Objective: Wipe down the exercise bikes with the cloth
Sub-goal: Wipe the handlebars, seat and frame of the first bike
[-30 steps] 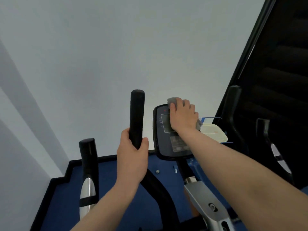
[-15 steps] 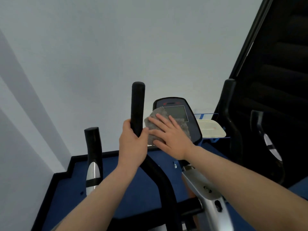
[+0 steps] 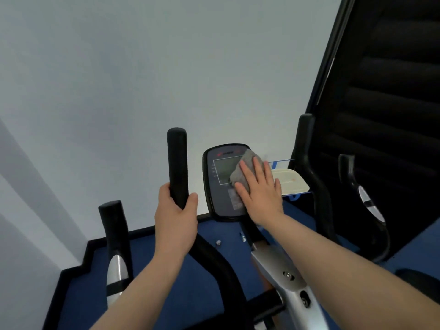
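Exercise bike parts fill the lower half of what we see from our head camera, against a pale grey wall (image 3: 142, 67) and a dark blue floor (image 3: 154, 282) edged in black. At far left stands a short black handlebar post (image 3: 113, 225) with a silver section lower down. Next to it rises a taller black handlebar (image 3: 177, 163), upright, and our left hand (image 3: 175, 217) grips it partway up, fingers curled round the far side and thumb wrapped across the near side.

To the right of that bar sits the bike's console (image 3: 222, 184), a dark rounded panel with a greyish screen and a small red mark at its top. Our right hand (image 3: 259, 191) lies flat on the right part of the console, fingers straight and slightly spread, pressing a grey cloth (image 3: 242, 171) against the screen. The cloth shows above and to the left of the fingers, covering the screen's right side.

Below the console, a silver frame member (image 3: 285, 282) with bolts slopes down toward us. Just behind our right hand lies a cream-coloured tray (image 3: 292, 181) on a blue-edged support. Farther right stand two more black handlebar posts (image 3: 307, 163), and beyond them a large black slatted panel (image 3: 385, 91) leans across the upper right corner.
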Action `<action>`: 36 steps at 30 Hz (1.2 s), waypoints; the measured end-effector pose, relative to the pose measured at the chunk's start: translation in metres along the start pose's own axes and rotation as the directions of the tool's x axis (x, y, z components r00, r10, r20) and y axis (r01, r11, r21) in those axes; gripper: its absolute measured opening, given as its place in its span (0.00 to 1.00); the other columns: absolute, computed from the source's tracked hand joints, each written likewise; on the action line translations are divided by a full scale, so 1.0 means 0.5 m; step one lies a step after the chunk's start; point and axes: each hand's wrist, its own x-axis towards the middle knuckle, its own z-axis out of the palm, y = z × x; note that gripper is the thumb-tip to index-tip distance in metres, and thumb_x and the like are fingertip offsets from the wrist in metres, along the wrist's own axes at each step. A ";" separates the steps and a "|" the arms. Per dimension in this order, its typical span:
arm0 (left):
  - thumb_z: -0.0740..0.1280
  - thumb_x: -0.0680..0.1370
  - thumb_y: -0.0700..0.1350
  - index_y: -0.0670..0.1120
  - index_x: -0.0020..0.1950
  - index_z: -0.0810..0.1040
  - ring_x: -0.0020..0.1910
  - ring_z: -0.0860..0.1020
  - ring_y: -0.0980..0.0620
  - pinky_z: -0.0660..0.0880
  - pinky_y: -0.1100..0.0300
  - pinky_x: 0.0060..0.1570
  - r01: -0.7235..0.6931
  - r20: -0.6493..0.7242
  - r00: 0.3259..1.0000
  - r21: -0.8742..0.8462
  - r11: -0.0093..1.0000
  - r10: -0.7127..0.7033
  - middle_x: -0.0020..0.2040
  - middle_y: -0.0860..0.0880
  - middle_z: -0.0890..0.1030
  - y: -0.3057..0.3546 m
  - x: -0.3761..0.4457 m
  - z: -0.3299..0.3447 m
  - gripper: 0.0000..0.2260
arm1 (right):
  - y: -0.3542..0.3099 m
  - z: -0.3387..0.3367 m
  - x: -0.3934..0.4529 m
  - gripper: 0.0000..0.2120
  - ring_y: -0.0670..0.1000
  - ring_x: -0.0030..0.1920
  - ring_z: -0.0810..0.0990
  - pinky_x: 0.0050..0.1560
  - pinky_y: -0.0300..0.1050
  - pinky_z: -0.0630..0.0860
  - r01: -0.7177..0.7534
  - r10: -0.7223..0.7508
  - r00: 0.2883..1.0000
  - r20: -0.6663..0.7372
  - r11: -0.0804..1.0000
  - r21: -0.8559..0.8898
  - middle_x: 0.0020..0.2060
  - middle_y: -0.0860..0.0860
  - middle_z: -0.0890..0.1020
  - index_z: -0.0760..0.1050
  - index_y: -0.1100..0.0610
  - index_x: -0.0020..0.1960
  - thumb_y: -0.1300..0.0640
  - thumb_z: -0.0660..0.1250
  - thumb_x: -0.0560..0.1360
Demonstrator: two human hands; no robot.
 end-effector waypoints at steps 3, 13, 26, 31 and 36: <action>0.67 0.79 0.46 0.62 0.49 0.69 0.24 0.74 0.55 0.71 0.65 0.23 0.000 0.000 1.000 -0.034 0.999 0.000 0.33 0.48 0.76 -0.005 0.000 0.001 0.11 | -0.028 0.000 0.048 0.27 0.57 0.76 0.53 0.68 0.59 0.63 -0.163 0.165 0.984 -0.066 0.986 0.030 0.79 0.49 0.46 0.44 0.42 0.79 0.39 0.45 0.82; 0.67 0.78 0.46 0.65 0.49 0.69 0.25 0.74 0.55 0.71 0.65 0.25 -0.028 -0.001 1.000 -0.063 0.998 0.028 0.31 0.54 0.76 -0.019 0.002 0.005 0.13 | -0.094 -0.013 0.184 0.20 0.55 0.69 0.65 0.69 0.55 0.59 0.138 -0.144 0.978 -0.153 0.989 -0.051 0.70 0.50 0.70 0.63 0.46 0.73 0.45 0.50 0.82; 0.67 0.79 0.47 0.59 0.50 0.68 0.31 0.76 0.54 0.72 0.62 0.29 -0.003 0.002 1.000 -0.006 1.000 0.003 0.39 0.54 0.76 0.008 0.001 0.002 0.09 | -0.089 -0.005 -0.008 0.18 0.44 0.78 0.47 0.76 0.44 0.43 0.474 -0.510 0.856 0.084 0.840 0.265 0.78 0.43 0.55 0.69 0.47 0.72 0.49 0.54 0.84; 0.60 0.83 0.50 0.52 0.57 0.68 0.38 0.76 0.52 0.69 0.68 0.31 -0.026 0.023 0.999 0.094 0.995 0.024 0.43 0.51 0.76 0.024 -0.006 -0.003 0.05 | -0.156 -0.082 -0.053 0.16 0.52 0.63 0.76 0.52 0.37 0.72 -0.052 -0.119 0.973 0.198 0.724 0.688 0.63 0.51 0.79 0.76 0.50 0.63 0.48 0.52 0.84; 0.52 0.85 0.46 0.47 0.74 0.66 0.65 0.73 0.49 0.68 0.55 0.66 -0.149 0.152 0.982 0.262 0.954 0.112 0.66 0.51 0.74 0.018 -0.078 -0.058 0.18 | -0.220 -0.105 -0.153 0.18 0.52 0.52 0.82 0.58 0.50 0.79 -0.511 -0.036 0.835 0.550 0.322 0.797 0.51 0.52 0.84 0.80 0.53 0.56 0.44 0.56 0.82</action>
